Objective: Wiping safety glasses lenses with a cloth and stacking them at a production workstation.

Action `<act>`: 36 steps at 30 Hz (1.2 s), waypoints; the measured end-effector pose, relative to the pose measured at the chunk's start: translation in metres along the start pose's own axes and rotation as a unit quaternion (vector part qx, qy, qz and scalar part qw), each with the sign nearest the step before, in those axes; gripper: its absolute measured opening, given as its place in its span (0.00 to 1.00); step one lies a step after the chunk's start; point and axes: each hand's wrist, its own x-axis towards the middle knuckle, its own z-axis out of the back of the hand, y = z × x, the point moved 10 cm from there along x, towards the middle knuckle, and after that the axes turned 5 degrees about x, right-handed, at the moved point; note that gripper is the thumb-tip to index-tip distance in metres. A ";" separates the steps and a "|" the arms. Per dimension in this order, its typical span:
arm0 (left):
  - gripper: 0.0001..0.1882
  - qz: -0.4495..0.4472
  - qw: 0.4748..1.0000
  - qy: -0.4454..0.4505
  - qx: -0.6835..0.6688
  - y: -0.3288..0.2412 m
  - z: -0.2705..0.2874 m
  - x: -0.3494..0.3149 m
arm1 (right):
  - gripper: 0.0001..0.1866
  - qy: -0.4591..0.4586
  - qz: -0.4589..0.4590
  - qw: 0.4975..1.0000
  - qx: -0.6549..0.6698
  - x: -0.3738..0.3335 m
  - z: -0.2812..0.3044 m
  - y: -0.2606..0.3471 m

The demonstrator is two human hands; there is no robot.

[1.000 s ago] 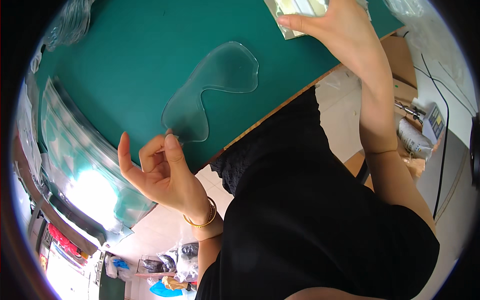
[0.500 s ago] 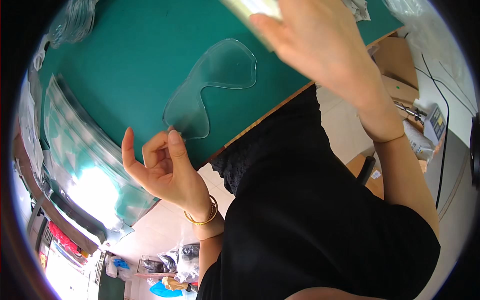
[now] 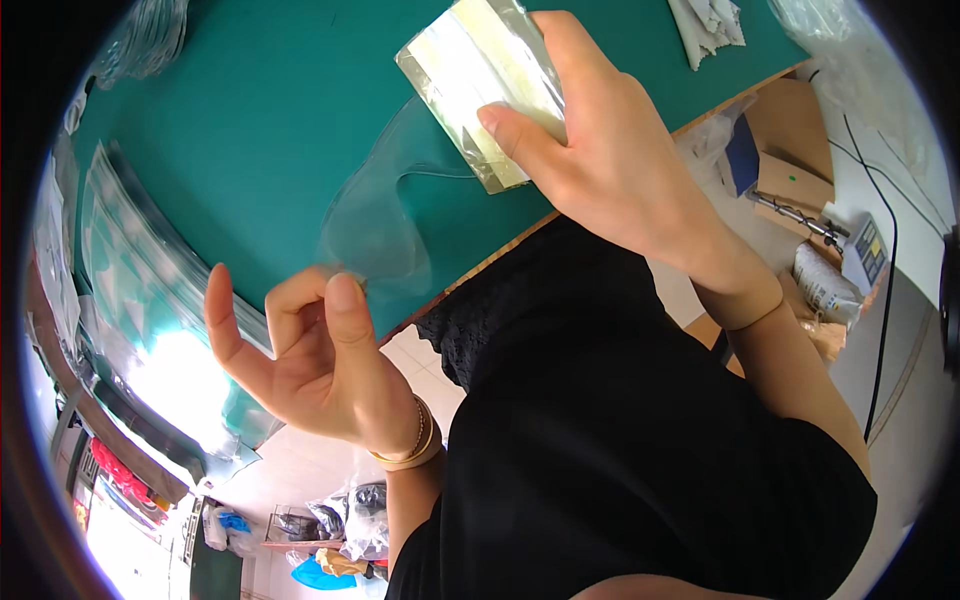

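Note:
A clear, goggle-shaped plastic lens [image 3: 375, 215] slants over the green tabletop. Its near left tip is pinched between the thumb and forefinger of my left hand [image 3: 315, 360]; the other fingers are spread or curled away from it. My right hand [image 3: 610, 170] grips a flat, pale yellow and white block in shiny clear wrap [image 3: 480, 85], thumb on top and fingers around the far edge. The block covers the far right part of the lens. Whether the two touch I cannot tell.
A stack of curved clear plastic sheets [image 3: 165, 290] lies along the table's left side. More clear pieces [image 3: 145, 40] are at the far left, and a crumpled pale cloth [image 3: 708, 30] is at the far right. Cardboard boxes [image 3: 790, 180] stand beyond the wooden-edged green table [image 3: 250, 120].
My right hand has brought the wrapped block down and left, over the lens's far end. My left hand has shifted slightly left and nearer, still pinching the lens.

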 end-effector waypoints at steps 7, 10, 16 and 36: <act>0.34 0.026 1.000 0.001 0.010 0.008 0.006 0.004 | 0.20 -0.013 0.035 0.999 -0.027 0.001 0.000 0.006; 0.32 0.056 0.998 0.014 0.029 0.024 0.009 0.000 | 0.20 0.005 0.013 1.000 -0.013 0.003 -0.002 0.009; 0.31 0.073 0.996 0.037 0.023 0.038 0.003 -0.003 | 0.19 0.041 0.017 0.999 -0.007 0.012 -0.020 0.012; 0.38 0.016 0.992 0.106 0.063 0.034 0.013 -0.003 | 0.24 0.128 0.028 0.991 0.003 0.038 -0.032 0.029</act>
